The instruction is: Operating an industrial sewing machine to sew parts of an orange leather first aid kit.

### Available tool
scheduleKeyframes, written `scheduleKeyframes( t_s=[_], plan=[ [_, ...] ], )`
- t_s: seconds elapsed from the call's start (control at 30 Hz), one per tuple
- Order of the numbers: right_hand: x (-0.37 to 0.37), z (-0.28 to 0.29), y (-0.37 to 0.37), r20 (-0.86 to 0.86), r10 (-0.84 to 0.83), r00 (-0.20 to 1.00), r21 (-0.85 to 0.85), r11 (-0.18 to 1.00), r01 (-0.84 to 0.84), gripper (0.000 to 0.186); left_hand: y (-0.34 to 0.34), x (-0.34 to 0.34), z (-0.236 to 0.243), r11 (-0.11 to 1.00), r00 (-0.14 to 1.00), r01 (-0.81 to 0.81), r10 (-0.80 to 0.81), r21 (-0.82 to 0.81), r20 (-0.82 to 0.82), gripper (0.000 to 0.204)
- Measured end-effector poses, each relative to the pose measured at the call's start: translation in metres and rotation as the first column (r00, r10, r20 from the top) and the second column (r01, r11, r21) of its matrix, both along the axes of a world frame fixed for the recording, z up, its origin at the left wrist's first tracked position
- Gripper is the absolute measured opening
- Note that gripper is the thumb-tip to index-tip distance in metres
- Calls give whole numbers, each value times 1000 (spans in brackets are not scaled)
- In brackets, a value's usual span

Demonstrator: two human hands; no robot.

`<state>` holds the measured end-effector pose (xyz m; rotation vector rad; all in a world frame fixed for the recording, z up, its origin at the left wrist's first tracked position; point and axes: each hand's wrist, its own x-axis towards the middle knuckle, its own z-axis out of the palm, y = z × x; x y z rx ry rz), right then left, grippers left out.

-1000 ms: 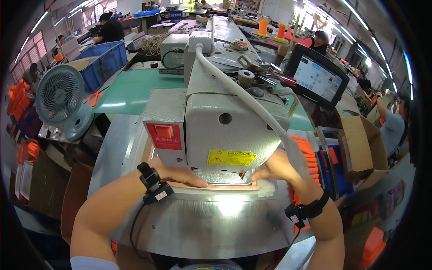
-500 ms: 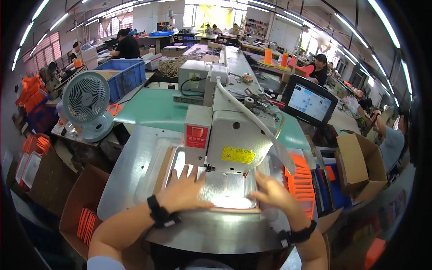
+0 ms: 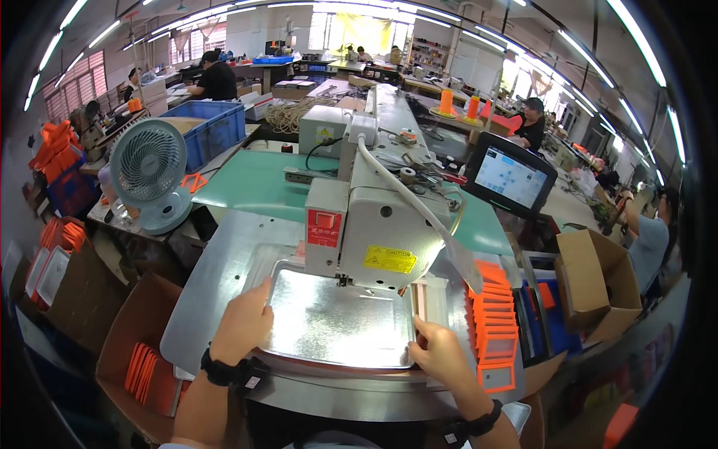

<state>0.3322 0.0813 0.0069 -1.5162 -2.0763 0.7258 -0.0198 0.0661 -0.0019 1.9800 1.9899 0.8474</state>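
A shiny, shallow metal tray (image 3: 338,318) with a raised rim and rounded corners lies under the grey head of an industrial sewing machine (image 3: 393,232). My left hand (image 3: 243,320) grips its left edge, thumb and fingers bent at the rim. At the opposite edge, my right hand (image 3: 443,352) closes on the tray's lower right side with curled fingers. Nothing is visible on the bare tray surface. Below and around it spreads the machine's metal work plate (image 3: 213,277). Just right of my right hand lies a row of overlapping orange-edged frames (image 3: 493,329).
Left of the machine stand a fan (image 3: 149,168) and a blue crate (image 3: 213,135). A tilted control screen (image 3: 510,176) is at the right, above an open cardboard box (image 3: 598,273). Another cardboard box (image 3: 138,329) holds orange pieces at lower left. Several people work farther off.
The tray has moved toward me, and more of its surface shows. My left hand has gone from flat with spread fingers to gripping the left edge; my right hand has moved down its right side.
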Motion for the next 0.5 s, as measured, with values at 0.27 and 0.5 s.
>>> scheduleKeyframes(
  t_s=[0.27,0.5],
  plan=[
    [-16,-10,27,-59,167,984,-113,979,-172,41,-72,7,20,995,304,36,-101,95,947,77],
    [-26,-20,42,-203,246,948,-172,944,-282,35,-95,98,5,942,203,124,-332,312,921,85]
  ],
)
